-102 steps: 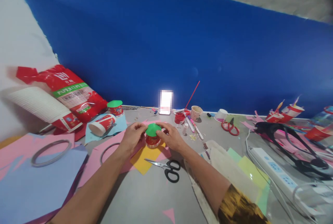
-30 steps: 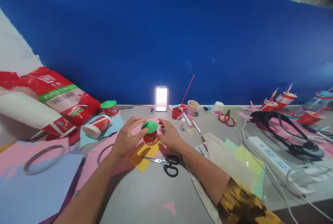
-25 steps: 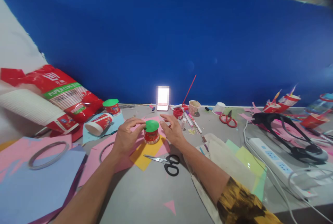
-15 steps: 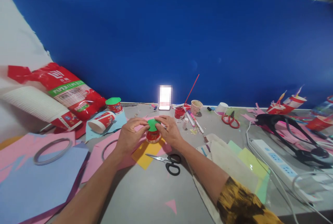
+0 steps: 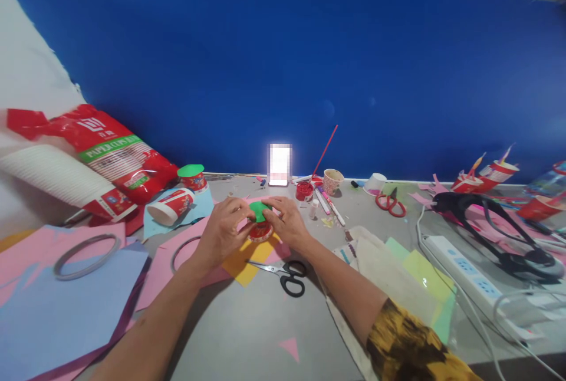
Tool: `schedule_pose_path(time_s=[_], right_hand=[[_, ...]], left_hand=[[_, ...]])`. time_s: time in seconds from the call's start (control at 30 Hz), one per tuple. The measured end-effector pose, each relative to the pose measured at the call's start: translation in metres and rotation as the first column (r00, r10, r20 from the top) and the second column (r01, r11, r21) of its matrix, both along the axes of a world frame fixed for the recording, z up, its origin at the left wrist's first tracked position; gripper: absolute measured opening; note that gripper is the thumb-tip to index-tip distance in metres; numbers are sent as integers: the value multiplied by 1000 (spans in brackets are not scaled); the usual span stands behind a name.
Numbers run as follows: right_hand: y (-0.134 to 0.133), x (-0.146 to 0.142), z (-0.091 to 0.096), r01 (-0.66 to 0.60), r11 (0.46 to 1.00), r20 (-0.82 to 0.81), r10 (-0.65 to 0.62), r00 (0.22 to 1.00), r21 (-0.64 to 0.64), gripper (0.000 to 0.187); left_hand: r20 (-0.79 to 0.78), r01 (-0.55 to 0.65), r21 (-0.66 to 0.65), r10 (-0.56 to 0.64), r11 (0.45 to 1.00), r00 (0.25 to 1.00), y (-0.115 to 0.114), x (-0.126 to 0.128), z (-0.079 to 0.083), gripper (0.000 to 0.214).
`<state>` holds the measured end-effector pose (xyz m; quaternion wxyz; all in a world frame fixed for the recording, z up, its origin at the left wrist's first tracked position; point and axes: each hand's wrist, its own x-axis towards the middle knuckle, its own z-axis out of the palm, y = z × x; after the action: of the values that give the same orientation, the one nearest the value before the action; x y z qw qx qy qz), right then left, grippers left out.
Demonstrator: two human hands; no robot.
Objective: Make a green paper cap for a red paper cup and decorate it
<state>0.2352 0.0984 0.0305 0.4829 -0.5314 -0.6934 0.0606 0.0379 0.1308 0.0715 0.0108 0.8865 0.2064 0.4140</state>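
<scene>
A small red paper cup (image 5: 260, 231) stands upside down on a yellow paper sheet (image 5: 247, 260), with a green paper disc (image 5: 259, 210) on its top. My left hand (image 5: 224, 229) curls against the cup's left side, fingertips on the green disc. Pressed on the disc's right edge are the closed fingers of my right hand (image 5: 286, 223). Both hands cover much of the cup.
Black scissors (image 5: 283, 275) lie just in front of the cup. Pink and blue paper sheets (image 5: 66, 304) and tape rings (image 5: 84, 249) fill the left. A cup sleeve bag (image 5: 88, 160), another green-topped cup (image 5: 191, 176), red scissors (image 5: 391, 204), pens, a power strip (image 5: 464, 275) and cables surround.
My hands, apart and open around the cup a second ago, have closed in onto the green disc and cup. The view shifted slightly.
</scene>
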Motion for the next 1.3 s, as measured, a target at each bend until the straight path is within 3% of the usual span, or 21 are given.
schedule_pose_path(time_s=[0.6, 0.87, 1.1, 1.17, 1.3], right_hand=[[-1, 1, 1, -36, 999, 12, 36, 999, 5, 27], [0, 2, 0, -47, 999, 14, 46, 999, 16, 28], [-3, 1, 3, -47, 999, 6, 47, 999, 16, 28], [-4, 1, 4, -48, 999, 5, 48, 999, 12, 27], [-3, 1, 5, -42, 999, 11, 42, 999, -8, 28]], left_hand=[[-88, -57, 139, 70, 989, 994, -2, -1, -1, 23], [-94, -76, 111, 86, 991, 992, -2, 0, -2, 24], [-37, -41, 11, 41, 999, 998, -6, 1, 2, 14], [62, -40, -79, 45, 996, 997, -8, 1, 3, 8], [165, -126, -308, 183, 943, 969, -3, 1, -2, 28]])
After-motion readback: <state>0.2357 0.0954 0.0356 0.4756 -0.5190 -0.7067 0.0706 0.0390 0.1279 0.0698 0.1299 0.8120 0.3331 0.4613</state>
